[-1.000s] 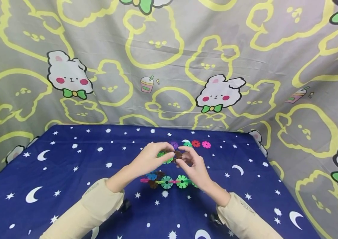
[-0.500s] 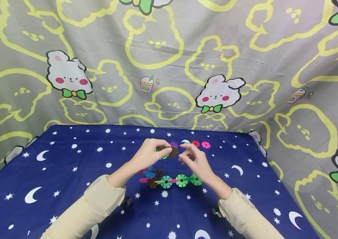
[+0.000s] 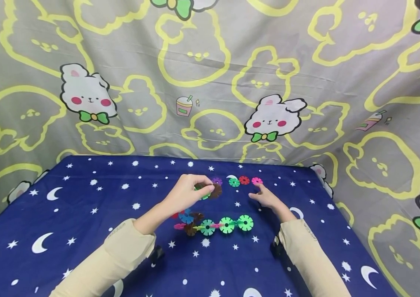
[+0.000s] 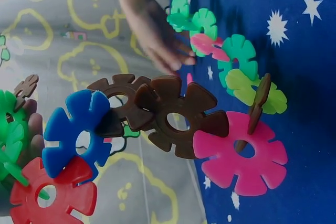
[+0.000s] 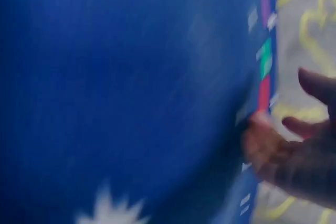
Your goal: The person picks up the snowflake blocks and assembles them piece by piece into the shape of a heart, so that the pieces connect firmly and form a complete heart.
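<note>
My left hand (image 3: pixel 185 194) pinches a chain of notched plastic flower discs at a green disc (image 4: pixel 9 106) beside a brown disc (image 3: pixel 216 191). The chain hangs below that hand; red (image 4: pixel 79 187), blue (image 4: pixel 65 135), brown (image 4: pixel 207 121) and pink discs (image 4: pixel 268 161) interlock in the left wrist view. Its lower run ends at the right in a bright green disc (image 3: pixel 245 217). My right hand (image 3: pixel 268 199) reaches out, fingers spread and holding nothing, its fingertips close to a loose pink disc (image 3: pixel 257 180). In the right wrist view the fingers are blurred.
Along the back of the blue star-patterned cloth (image 3: pixel 135 187) lie loose discs: purple (image 3: pixel 216 181), green (image 3: pixel 234 182) and red (image 3: pixel 244 180). Behind the table hangs a grey curtain (image 3: pixel 210 95) with cartoon prints.
My right hand has let go of the brown disc and moved right, toward the loose pink disc. My left hand keeps its hold on the chain, almost in place.
</note>
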### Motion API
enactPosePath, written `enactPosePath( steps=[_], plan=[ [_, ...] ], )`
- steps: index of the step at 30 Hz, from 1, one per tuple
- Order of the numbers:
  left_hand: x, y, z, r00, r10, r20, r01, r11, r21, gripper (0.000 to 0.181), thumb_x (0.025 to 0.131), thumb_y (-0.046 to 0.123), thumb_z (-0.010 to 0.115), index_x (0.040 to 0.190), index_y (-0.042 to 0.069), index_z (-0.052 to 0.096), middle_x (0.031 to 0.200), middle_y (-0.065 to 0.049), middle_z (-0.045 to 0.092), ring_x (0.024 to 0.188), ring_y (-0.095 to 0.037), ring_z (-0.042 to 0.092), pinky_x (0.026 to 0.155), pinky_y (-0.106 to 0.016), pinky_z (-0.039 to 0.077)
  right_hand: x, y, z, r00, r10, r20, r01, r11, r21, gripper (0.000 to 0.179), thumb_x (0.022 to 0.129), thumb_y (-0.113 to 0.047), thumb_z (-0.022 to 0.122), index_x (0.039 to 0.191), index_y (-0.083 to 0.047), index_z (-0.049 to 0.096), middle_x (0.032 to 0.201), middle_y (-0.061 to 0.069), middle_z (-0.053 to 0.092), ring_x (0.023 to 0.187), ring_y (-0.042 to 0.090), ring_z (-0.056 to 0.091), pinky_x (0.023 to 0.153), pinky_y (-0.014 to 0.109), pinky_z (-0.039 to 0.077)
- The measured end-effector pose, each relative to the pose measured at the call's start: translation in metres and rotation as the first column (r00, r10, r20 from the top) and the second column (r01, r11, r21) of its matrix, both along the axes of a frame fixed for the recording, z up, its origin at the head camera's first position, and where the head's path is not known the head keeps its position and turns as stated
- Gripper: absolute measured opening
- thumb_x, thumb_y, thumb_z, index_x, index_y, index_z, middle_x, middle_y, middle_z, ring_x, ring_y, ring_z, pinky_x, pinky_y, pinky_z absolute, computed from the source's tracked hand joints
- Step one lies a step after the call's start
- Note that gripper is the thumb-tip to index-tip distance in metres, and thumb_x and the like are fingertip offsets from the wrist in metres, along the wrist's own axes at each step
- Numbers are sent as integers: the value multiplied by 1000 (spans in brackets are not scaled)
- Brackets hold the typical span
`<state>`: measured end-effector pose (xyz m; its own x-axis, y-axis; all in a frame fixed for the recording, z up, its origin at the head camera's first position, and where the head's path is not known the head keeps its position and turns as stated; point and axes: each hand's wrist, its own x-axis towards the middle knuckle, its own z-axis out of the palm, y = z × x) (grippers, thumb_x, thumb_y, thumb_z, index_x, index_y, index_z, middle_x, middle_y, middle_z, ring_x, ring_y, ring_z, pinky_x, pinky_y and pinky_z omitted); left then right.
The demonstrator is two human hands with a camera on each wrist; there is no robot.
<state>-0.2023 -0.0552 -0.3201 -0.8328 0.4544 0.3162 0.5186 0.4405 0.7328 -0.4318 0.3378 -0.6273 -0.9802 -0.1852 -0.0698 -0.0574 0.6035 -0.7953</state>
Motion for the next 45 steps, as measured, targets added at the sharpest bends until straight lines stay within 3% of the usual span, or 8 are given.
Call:
enactPosePath(
  steps=[2,7,14,23,30,37,41,45],
  plan=[
    [1,0,0,1000,-7,0,7,1000,-7,13,89,19,59,91,11,70,84,0,67,54,-14,46,49,-24,38,-20,16,-21,990,-24,136,27,999,-17,94,69,-61,67,142,-21,24,105,11,57,86,20,59,61,36,50],
    [4,-1,1,1000,-3,-2,3,1000,-6,13,88,18,59,90,11,70,84,0,67,54,-13,45,50,-24,39,26,-15,54,978,8,208,-4,1000,-19,90,81,-50,61,147,-17,8,96,12,53,80,20,56,65,38,50],
    [6,0,0,1000,-17,14,18,999,-29,14,89,20,59,91,11,70,86,0,67,43,-6,33,46,-22,34,30,-17,65,968,54,245,-61,998,18,90,85,-49,56,147,-21,-2,78,13,46,56,19,46,54,33,45],
    [6,-1,0,1000,-26,18,26,998,-49,14,89,21,59,91,12,69,85,1,66,41,-6,30,46,-22,32,102,-77,166,946,-133,294,89,983,158,56,91,-23,54,136,-5,26,80,15,46,67,22,47,62,37,46],
    [5,0,0,1000,-20,10,20,998,-53,14,88,20,59,91,12,70,85,0,66,41,-7,30,45,-22,31,65,-44,107,976,-77,204,81,997,-13,32,86,-21,62,100,-6,38,66,6,40,50,14,40,45,28,37],
    [5,1,2,1000,-21,7,21,998,-55,13,88,19,59,90,11,69,85,0,66,42,-7,30,46,-22,32,23,-13,48,996,-80,-40,87,963,256,63,78,-32,71,126,-6,41,115,22,52,94,31,52,78,37,43],
    [4,0,2,1000,-21,14,21,999,-37,13,88,19,59,89,11,69,85,-1,66,40,-7,28,44,-22,31,37,-26,63,990,-119,-73,136,936,324,57,73,-35,74,114,-8,44,103,20,56,88,33,52,76,40,43],
    [2,-1,2,1000,-23,10,23,999,-28,14,89,18,58,90,10,69,85,-2,66,38,-6,26,42,-22,29,94,-63,133,992,-66,-112,106,911,399,35,79,-26,69,94,-5,45,79,16,53,72,30,51,65,39,41]
  ],
)
